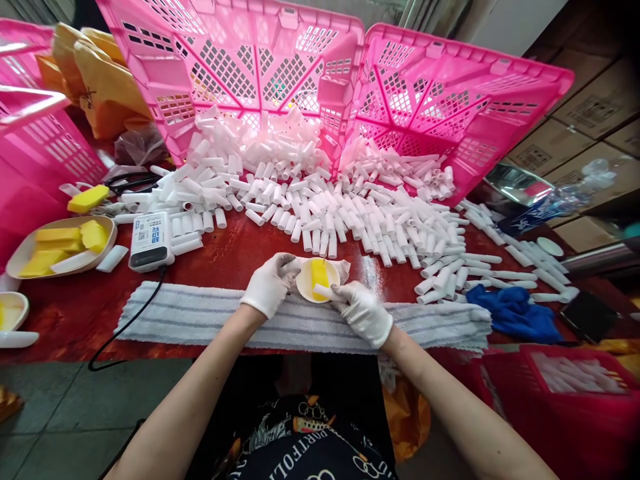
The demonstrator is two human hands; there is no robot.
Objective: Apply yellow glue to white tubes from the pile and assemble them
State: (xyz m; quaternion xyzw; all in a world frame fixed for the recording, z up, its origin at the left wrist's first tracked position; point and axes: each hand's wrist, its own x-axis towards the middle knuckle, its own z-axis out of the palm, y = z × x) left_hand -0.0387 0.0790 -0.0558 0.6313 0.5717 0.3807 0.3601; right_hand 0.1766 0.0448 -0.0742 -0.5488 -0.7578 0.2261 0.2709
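Note:
Both my hands wear white gloves. My left hand (269,283) curls around the left edge of a small white bowl (306,289) that holds a yellow sponge (319,276). My right hand (364,312) pinches a short white tube (325,291) and presses its end against the sponge. The bowl rests on a striped grey towel (210,315) at the front of the red table (240,250). A large heap of white tubes (330,200) lies just beyond the bowl.
Two pink crates (260,60) stand tilted behind the heap. At left are a white device (150,240) with a black cable, and a dish of yellow sponges (60,245). A blue cloth (515,313) and a red bin with tubes (575,380) are at right.

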